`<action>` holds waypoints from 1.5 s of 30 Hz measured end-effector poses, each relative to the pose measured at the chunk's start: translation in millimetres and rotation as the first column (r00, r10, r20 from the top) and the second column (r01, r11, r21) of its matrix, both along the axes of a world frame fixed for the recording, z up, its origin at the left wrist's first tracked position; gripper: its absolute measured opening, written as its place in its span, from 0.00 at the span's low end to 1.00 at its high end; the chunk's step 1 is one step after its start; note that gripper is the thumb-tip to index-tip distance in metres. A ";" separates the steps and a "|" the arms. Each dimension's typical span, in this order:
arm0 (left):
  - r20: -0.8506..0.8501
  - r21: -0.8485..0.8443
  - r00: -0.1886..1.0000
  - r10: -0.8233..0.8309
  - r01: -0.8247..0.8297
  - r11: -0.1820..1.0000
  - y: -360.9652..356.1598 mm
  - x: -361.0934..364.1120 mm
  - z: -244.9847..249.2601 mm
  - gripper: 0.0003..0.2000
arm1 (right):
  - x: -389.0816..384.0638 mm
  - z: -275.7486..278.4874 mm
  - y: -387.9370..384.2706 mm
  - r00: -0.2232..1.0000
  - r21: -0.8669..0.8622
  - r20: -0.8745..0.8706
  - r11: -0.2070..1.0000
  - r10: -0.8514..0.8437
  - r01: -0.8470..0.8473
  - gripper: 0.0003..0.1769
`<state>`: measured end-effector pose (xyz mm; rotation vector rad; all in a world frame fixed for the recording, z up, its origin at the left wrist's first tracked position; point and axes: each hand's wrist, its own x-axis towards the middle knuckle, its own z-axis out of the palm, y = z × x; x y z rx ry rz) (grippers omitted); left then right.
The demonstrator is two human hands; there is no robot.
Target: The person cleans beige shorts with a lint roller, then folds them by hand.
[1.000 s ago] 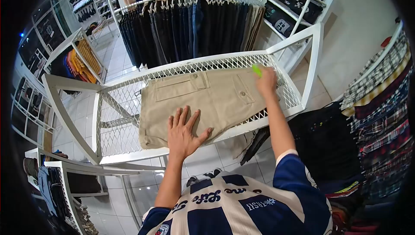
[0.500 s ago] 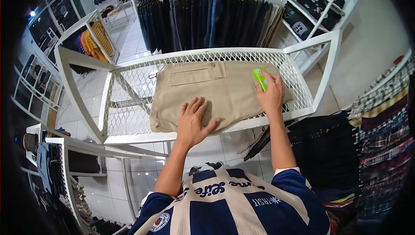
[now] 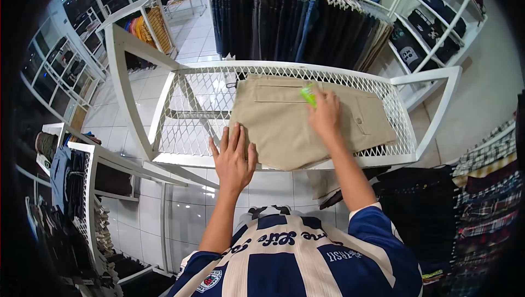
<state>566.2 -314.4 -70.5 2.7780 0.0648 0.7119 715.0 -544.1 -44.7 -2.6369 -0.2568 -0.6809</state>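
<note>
A folded pair of beige pants [image 3: 284,127] lies flat on a white metal-mesh rack [image 3: 290,69]. It shows a long welt pocket near its far edge and a buttoned pocket towards the right. My right hand [image 3: 326,115] is closed around a small lime-green object [image 3: 308,95] whose kind I cannot make out, held against the fabric by the far pocket. My left hand [image 3: 235,157] lies flat with fingers spread at the near left corner of the pants, its fingertips along the edge.
Behind the rack hangs a row of dark trousers [image 3: 284,24] on a rail. Folded black garments [image 3: 432,29] fill shelves at back right. Plaid shirts [image 3: 486,187] hang at right, and another white rack [image 3: 85,149] with clothes stands at left.
My right hand has moved left across the pants with the green object, uncovering the buttoned pocket. My left hand has slid to the left edge. The whole view has shifted.
</note>
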 end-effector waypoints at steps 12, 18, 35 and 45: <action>0.006 -0.025 1.000 -0.002 0.002 1.000 -1.0 -0.3 -2.6 0.27 | 94.8 -21.7 43.8 0.992 -0.244 0.056 0.965 0.112 -0.096 0.27; -0.003 -0.017 1.000 -0.002 0.002 1.000 0.1 2.6 1.5 0.27 | -14.6 -5.8 74.2 0.863 0.049 -0.026 0.863 0.504 -0.502 0.27; -0.047 0.049 0.999 -0.005 0.007 0.999 0.1 3.1 -1.0 0.25 | -92.0 -12.4 -78.1 0.981 0.073 -0.078 0.982 0.177 -0.172 0.27; -0.033 0.016 0.999 -0.027 0.028 0.999 0.7 2.2 -1.3 0.25 | -55.1 -11.4 -271.5 0.837 0.007 0.014 0.838 -0.546 0.546 0.27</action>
